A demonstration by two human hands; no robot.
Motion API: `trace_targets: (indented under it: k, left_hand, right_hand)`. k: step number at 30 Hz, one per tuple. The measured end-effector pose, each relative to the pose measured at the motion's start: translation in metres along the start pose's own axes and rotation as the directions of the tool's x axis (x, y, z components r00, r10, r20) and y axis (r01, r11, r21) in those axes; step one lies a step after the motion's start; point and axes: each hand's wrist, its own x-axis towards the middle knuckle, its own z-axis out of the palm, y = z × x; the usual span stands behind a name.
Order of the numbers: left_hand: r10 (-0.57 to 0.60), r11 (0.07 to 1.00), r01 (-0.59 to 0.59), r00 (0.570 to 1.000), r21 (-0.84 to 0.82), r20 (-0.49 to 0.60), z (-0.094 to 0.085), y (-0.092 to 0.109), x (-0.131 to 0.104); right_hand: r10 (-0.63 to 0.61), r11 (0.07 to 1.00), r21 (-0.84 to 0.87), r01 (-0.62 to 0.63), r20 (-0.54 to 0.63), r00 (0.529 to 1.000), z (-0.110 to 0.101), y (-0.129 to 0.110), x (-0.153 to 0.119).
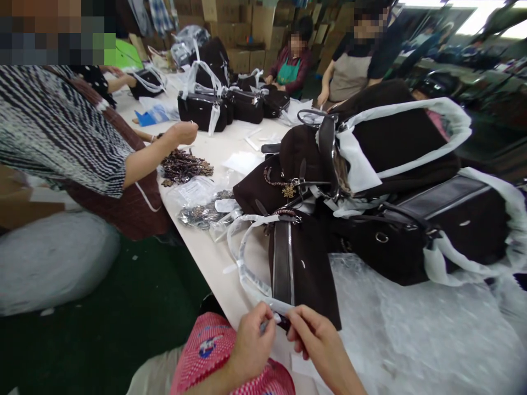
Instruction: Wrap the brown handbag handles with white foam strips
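My left hand [251, 343] and my right hand [317, 340] meet at the near edge of the table, both pinching the near end of a dark brown handbag [302, 263], at the lower end of its strap; what small part sits between the fingers is too blurred to tell. The bag lies flat with a shiny dark strap [282, 263] running down its middle and white wrapped handles [247, 258] looping to its left. A pile of dark brown handbags [395, 181] with white paper wrapping lies just beyond it.
A long white table [206, 247] runs away from me. A person in a striped top sits at the left, a hand [183, 131] over a heap of metal charms [183, 164]. Bagged charms [201, 211], black handbags [206, 109], two more workers and stacked cartons are farther back. Bubble wrap [411, 329] covers the near right.
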Motion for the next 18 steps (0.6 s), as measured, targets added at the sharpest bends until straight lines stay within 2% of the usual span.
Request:
trace_targets:
  k: [2,3,6,9,11,13,15,16,18]
  left_hand:
    - [0.02,1.0,-0.02,1.0,-0.001,0.013,-0.001,0.002,0.0]
    - [0.032,0.999,-0.032,0.999,-0.013,0.022,-0.002,0.003,0.001]
    - [0.054,0.997,-0.051,0.997,-0.062,0.046,-0.002,0.004,0.001]
    - [0.014,0.999,-0.013,1.0,-0.048,0.025,-0.003,0.003,0.002]
    - [-0.017,0.998,0.017,1.0,-0.055,0.003,-0.003,0.003,0.003]
    - [-0.05,0.99,0.05,0.999,-0.132,0.007,-0.004,0.004,0.005]
    - [-0.142,0.95,0.156,0.987,-0.27,0.071,-0.004,0.005,0.007]
    - [-0.226,0.894,0.257,0.966,-0.366,0.126,-0.005,0.005,0.009]
    - [-0.399,0.688,0.487,0.873,-0.538,0.28,-0.005,0.005,0.011]
  right_hand:
    - [-0.158,0.981,-0.118,0.156,-0.011,0.987,0.001,-0.01,0.008]
    - [-0.198,0.97,-0.144,0.195,-0.002,0.98,0.003,-0.014,0.014]
    - [-0.152,0.981,-0.116,0.158,0.056,0.987,0.01,-0.021,0.029]
    - [-0.111,0.985,-0.113,0.127,0.142,0.984,0.009,-0.028,0.036]
    - [-0.146,0.967,-0.18,0.179,0.182,0.972,0.002,-0.033,0.031]
    - [-0.241,0.911,-0.291,0.291,0.197,0.95,-0.005,-0.032,0.022]
    - [-0.392,0.793,-0.422,0.441,0.202,0.898,-0.008,-0.024,0.011]
    - [-0.461,0.715,-0.484,0.505,0.217,0.861,-0.008,-0.016,0.006]
    - [-0.568,0.571,-0.578,0.583,0.234,0.789,-0.005,0.006,-0.002]
